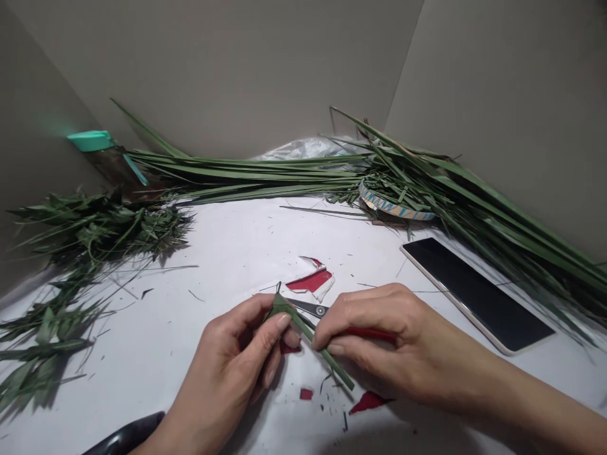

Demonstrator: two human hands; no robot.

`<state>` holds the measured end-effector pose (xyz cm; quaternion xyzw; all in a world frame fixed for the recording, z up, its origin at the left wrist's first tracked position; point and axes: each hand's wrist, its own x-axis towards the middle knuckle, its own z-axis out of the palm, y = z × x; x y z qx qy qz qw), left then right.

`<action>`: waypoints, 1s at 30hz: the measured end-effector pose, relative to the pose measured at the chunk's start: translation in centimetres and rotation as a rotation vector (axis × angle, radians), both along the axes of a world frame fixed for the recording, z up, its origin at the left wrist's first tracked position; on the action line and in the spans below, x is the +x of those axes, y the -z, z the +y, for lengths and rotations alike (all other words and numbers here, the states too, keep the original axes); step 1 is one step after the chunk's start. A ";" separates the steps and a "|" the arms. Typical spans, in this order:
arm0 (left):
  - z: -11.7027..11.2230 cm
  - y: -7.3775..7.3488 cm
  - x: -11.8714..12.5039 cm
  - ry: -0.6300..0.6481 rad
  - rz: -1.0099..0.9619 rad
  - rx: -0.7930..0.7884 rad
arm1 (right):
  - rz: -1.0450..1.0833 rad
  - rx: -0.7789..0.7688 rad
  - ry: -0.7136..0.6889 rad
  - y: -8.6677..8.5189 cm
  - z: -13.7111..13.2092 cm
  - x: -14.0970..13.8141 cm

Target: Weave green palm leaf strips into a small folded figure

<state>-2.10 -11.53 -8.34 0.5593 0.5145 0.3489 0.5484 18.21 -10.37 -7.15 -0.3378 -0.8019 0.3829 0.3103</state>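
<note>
My left hand pinches a folded green leaf strip near its pointed upper end, thumb on top. My right hand closes thumb and fingertips on the strip's lower stretch, and its tail slants down below them. Behind the strip shows a pair of scissors, with dark blades and a red handle passing by my right fingers. Whether the scissors rest on the table or in that hand, I cannot tell. Torn red and white scraps lie beyond my hands, and a red scrap is below them.
Long green leaves stretch along the back. A shallow round basket holds cut leaf pieces. At right lies a phone. Leafy sprigs spread at left before a container with a turquoise top. A black object sits by my left forearm.
</note>
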 end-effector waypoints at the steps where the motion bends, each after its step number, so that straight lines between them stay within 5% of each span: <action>1: 0.0 0.0 0.0 0.008 -0.005 -0.014 | 0.023 0.006 0.002 0.0 0.1 0.0; 10: -0.3 0.4 0.0 0.102 -0.007 -0.090 | 0.157 0.107 0.111 -0.7 0.1 0.0; 17: -0.6 1.0 -0.5 0.094 0.293 0.276 | 0.182 0.151 0.142 -0.4 0.1 -0.2; 20: -0.8 1.0 -0.5 0.107 0.304 0.286 | 0.189 0.137 0.142 -0.4 -0.1 -0.4; 25: -0.8 0.4 -0.2 0.046 0.260 0.237 | 0.222 -0.073 0.274 -1.0 -0.5 -1.6; 30: -0.3 0.5 -0.3 0.049 0.026 0.011 | 0.234 -0.272 0.323 -1.0 -0.3 -2.8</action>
